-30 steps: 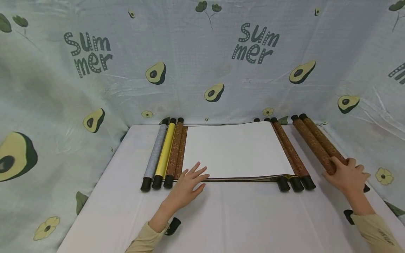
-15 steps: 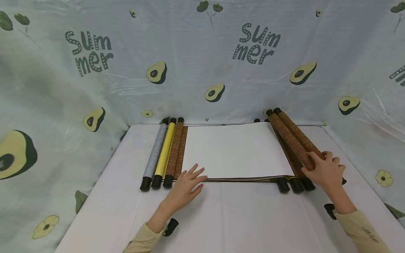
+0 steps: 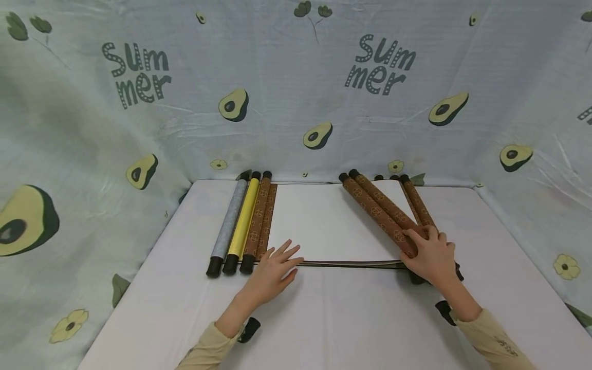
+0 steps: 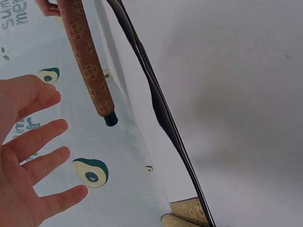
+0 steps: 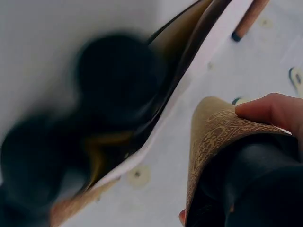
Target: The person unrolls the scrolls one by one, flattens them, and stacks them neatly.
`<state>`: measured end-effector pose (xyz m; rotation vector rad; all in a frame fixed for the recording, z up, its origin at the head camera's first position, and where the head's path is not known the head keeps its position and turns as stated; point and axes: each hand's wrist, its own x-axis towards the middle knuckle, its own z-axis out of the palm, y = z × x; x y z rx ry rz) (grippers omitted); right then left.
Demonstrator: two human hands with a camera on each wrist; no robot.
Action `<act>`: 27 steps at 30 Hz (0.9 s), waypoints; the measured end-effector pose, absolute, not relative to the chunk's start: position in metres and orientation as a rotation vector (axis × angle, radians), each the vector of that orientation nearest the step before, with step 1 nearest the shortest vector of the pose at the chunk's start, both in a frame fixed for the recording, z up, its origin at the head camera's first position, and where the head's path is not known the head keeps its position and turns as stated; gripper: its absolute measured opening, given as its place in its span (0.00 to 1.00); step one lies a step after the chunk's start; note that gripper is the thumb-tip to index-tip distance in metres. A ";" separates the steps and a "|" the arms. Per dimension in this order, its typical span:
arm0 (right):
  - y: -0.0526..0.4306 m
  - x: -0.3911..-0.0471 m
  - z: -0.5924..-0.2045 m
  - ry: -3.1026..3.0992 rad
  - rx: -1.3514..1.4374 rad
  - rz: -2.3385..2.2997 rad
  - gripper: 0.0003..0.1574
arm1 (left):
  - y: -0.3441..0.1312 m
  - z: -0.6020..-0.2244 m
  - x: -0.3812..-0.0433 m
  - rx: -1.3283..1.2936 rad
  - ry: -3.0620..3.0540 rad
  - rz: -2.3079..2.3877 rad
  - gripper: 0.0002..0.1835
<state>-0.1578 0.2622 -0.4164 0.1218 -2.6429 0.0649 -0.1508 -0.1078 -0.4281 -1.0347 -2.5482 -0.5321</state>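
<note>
My right hand (image 3: 432, 257) grips the near end of a brown patterned scroll (image 3: 376, 210) with two rolled sides and black knobs. The scroll is tilted above the right part of an opened white sheet (image 3: 314, 221). In the right wrist view, the thumb lies along the brown patterned cover (image 5: 215, 127). My left hand (image 3: 275, 275) has spread fingers by the sheet's near left edge and holds nothing. Whether its fingertips touch the sheet cannot be told. In the left wrist view, the left hand (image 4: 28, 156) shows straight fingers.
Left of the sheet lie a grey roll (image 3: 229, 221), a yellow roll (image 3: 246, 221) and a brown roll (image 3: 257, 221), side by side. Another brown roll (image 3: 418, 200) lies at the sheet's right end, partly hidden. Avocado-print cloth (image 3: 277, 128) hangs behind the white table (image 3: 324, 318).
My right hand has carried the brown scroll leftward from the table's right side to over the white sheet. My left hand has stayed almost in place.
</note>
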 end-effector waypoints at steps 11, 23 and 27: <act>0.212 -0.154 -0.424 -2.745 0.207 0.122 0.31 | -0.104 -0.430 -0.151 -1.034 -2.568 -0.492 0.14; 0.169 -0.146 -0.438 -2.801 0.205 0.135 0.30 | -0.101 -0.432 -0.154 -1.055 -2.522 -0.466 0.14; 0.156 -0.140 -0.441 -2.841 0.207 0.113 0.32 | -0.098 -0.430 -0.155 -1.066 -2.525 -0.453 0.13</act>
